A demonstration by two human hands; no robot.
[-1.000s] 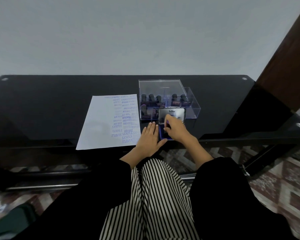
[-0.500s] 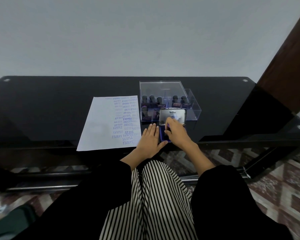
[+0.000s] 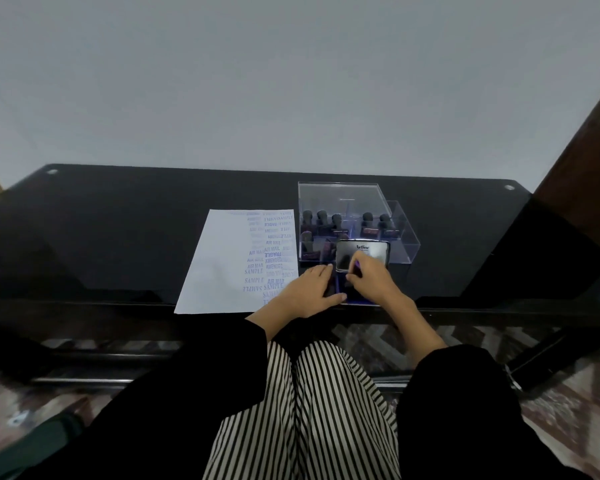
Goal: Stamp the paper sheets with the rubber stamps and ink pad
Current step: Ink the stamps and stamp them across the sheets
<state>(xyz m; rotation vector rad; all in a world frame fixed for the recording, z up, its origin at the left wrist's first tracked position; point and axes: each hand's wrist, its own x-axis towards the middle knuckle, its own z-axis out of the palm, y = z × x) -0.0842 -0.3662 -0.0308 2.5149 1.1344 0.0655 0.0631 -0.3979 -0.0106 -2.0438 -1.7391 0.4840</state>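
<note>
Stamp [image 3: 357, 266] above ink pad [image 3: 342, 289], at table [image 3: 118, 278] edge

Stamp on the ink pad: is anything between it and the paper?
Yes. The left hand lies flat between the ink pad, where the right hand pinches the stamp, and the paper, at the paper's near right corner. Nothing else visible stands between them.

left hand [image 3: 310, 293]: flat, fingers straight | right hand [image 3: 373, 284]: fingers curled, pinching stamp [image 3: 358, 267]
</note>
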